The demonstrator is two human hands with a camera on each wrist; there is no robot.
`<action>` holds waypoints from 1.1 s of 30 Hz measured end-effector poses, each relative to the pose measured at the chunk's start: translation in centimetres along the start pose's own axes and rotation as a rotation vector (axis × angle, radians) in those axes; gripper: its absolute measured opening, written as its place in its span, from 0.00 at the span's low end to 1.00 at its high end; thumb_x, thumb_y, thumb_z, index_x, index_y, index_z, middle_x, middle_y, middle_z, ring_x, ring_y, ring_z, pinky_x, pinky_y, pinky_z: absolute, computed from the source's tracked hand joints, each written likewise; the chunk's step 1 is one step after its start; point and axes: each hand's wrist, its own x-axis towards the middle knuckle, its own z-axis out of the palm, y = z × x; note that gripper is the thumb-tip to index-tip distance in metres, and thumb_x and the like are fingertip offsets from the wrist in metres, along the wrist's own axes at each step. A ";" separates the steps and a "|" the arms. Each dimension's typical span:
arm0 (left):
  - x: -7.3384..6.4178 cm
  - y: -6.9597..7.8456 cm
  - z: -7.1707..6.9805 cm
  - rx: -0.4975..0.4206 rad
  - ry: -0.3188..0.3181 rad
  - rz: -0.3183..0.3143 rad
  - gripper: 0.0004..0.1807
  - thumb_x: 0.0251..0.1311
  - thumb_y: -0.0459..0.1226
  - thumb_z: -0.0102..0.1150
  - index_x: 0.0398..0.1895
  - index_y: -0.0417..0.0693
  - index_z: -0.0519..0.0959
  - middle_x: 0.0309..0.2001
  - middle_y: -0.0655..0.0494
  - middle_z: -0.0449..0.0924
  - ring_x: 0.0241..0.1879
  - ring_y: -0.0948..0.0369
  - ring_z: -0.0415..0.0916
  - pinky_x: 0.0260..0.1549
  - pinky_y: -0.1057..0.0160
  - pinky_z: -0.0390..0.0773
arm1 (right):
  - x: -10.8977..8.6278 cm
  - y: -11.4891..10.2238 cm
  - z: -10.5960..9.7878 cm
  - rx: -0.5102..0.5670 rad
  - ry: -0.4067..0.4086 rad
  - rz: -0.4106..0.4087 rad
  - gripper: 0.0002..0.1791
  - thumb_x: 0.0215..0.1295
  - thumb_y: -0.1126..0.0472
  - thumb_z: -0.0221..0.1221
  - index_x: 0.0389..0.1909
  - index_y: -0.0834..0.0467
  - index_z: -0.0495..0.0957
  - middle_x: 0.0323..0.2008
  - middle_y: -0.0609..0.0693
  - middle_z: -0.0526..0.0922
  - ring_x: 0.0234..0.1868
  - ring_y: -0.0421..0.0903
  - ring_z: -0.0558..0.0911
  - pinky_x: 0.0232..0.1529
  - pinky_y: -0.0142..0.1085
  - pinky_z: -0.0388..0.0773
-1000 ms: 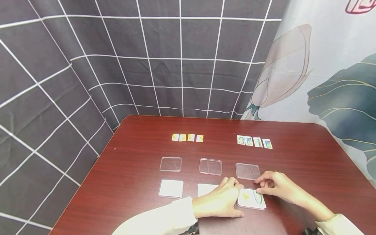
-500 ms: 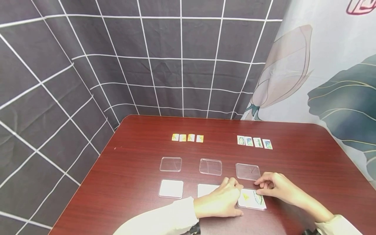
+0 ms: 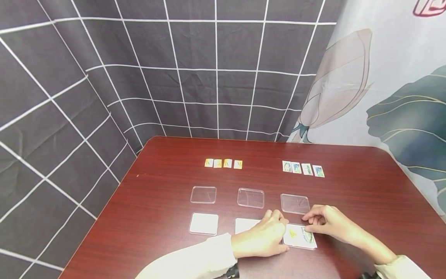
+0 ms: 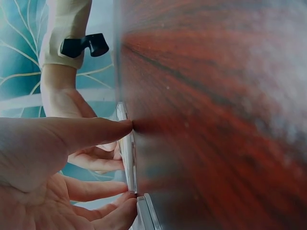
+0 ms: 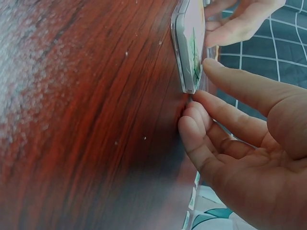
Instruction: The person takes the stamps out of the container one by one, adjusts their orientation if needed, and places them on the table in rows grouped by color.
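A shallow clear case [image 3: 297, 244] with a white insert lies on the table, bearing a yellow stamp-like picture [image 3: 292, 233] and a green one [image 3: 308, 236]. My left hand [image 3: 263, 237] holds the case by its edges at its left end, thumb at the near edge and fingertips at the far one. From the right, my right hand [image 3: 332, 223] pinches the case's far right corner. Its thumb [image 5: 216, 68] is at the green picture and its index finger [image 5: 208, 101] at the edge; the other fingers curl below.
Two more white-filled cases, the left one [image 3: 204, 223] and the middle one [image 3: 245, 224], lie alongside. Behind them are three clear lids, including the right lid [image 3: 295, 204]. Farther back lie several yellow pictures [image 3: 228, 163] and several green pictures [image 3: 307, 169].
Both hands stay at the right-hand case, with barely any shift of the fingers. The head view has moved very slightly.
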 end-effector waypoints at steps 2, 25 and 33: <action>0.0 0.0 0.0 -0.003 -0.001 0.001 0.25 0.54 0.54 0.71 0.47 0.49 0.79 0.44 0.60 0.72 0.46 0.67 0.64 0.45 0.71 0.63 | 0.0 0.0 0.0 0.004 -0.005 0.003 0.10 0.49 0.69 0.74 0.32 0.65 0.84 0.25 0.39 0.77 0.27 0.30 0.73 0.24 0.30 0.74; 0.1 0.0 0.2 0.000 -0.009 -0.013 0.25 0.56 0.54 0.69 0.48 0.49 0.80 0.46 0.59 0.72 0.47 0.66 0.63 0.45 0.71 0.63 | 0.2 -0.2 -0.2 0.007 -0.038 -0.036 0.11 0.48 0.66 0.75 0.32 0.62 0.85 0.26 0.40 0.77 0.26 0.33 0.75 0.23 0.29 0.74; 0.1 0.0 0.2 -0.001 0.000 -0.011 0.23 0.55 0.54 0.70 0.46 0.49 0.80 0.44 0.59 0.71 0.45 0.66 0.63 0.44 0.71 0.62 | 0.2 -0.2 -0.2 0.038 -0.062 -0.028 0.10 0.48 0.67 0.75 0.32 0.62 0.84 0.26 0.41 0.77 0.26 0.35 0.76 0.23 0.30 0.75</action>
